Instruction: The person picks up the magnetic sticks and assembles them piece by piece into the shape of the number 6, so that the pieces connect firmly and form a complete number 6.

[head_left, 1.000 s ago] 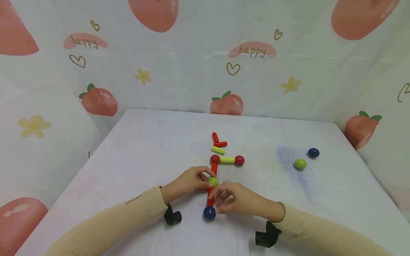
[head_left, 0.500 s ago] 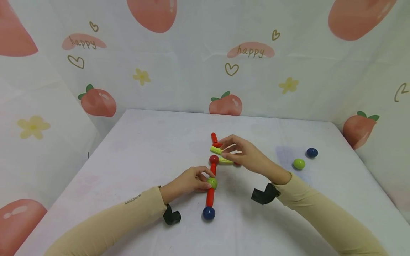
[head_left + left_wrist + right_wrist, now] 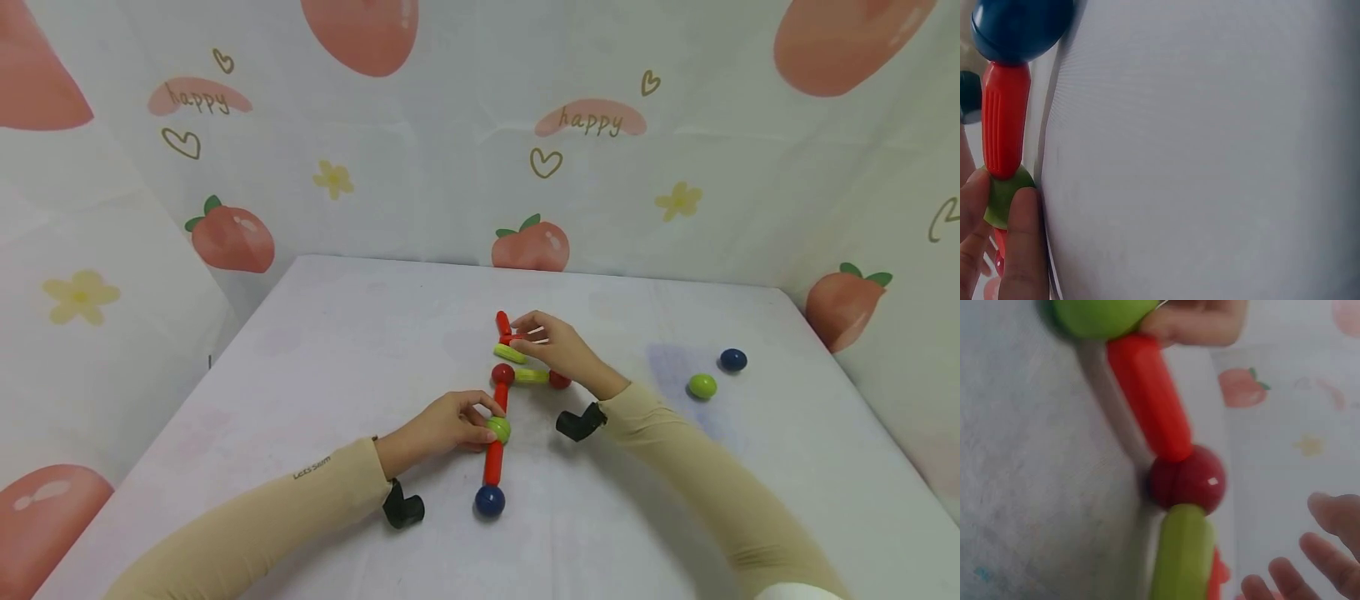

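My left hand (image 3: 442, 427) pinches a green ball (image 3: 498, 430) between thumb and fingers. A ridged red rod (image 3: 1005, 119) links that ball to a blue ball (image 3: 490, 501) nearer me. On the far side, another red rod (image 3: 501, 398) runs to a red ball (image 3: 503, 375), from which a yellow-green rod (image 3: 532, 377) leads right to a second red ball (image 3: 559, 381). My right hand (image 3: 564, 348) reaches over to a loose red rod (image 3: 510, 339), its fingers parted around the rod's right end. Whether they touch it is hard to tell.
A loose yellow-green rod (image 3: 511, 353) and another red rod (image 3: 502, 322) lie beside the reached-for one. Toward the right of the white table (image 3: 315, 333) sit a loose green ball (image 3: 702, 386) and a loose blue ball (image 3: 733, 360). A fruit-patterned cloth (image 3: 435, 167) hangs behind.
My right hand has left the near red rod and blue ball and moved away from me to the loose rods, shifting slightly left lately. My left hand keeps its pinch on the green ball.
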`<move>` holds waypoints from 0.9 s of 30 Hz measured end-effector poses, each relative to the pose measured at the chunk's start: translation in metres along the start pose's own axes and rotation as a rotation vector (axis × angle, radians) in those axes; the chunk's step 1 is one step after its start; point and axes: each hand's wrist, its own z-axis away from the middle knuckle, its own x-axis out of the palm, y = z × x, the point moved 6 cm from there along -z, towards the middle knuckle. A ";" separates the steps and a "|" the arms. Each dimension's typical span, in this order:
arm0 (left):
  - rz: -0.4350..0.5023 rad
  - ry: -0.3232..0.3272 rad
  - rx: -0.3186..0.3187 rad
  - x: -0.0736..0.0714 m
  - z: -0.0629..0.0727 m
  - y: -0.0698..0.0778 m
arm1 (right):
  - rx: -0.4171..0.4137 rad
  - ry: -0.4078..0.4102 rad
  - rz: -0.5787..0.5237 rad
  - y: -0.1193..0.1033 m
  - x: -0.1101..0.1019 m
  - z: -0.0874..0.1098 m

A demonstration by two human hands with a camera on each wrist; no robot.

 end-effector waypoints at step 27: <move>-0.009 0.001 -0.005 0.001 0.000 0.001 | 0.123 -0.099 0.202 0.015 0.022 -0.025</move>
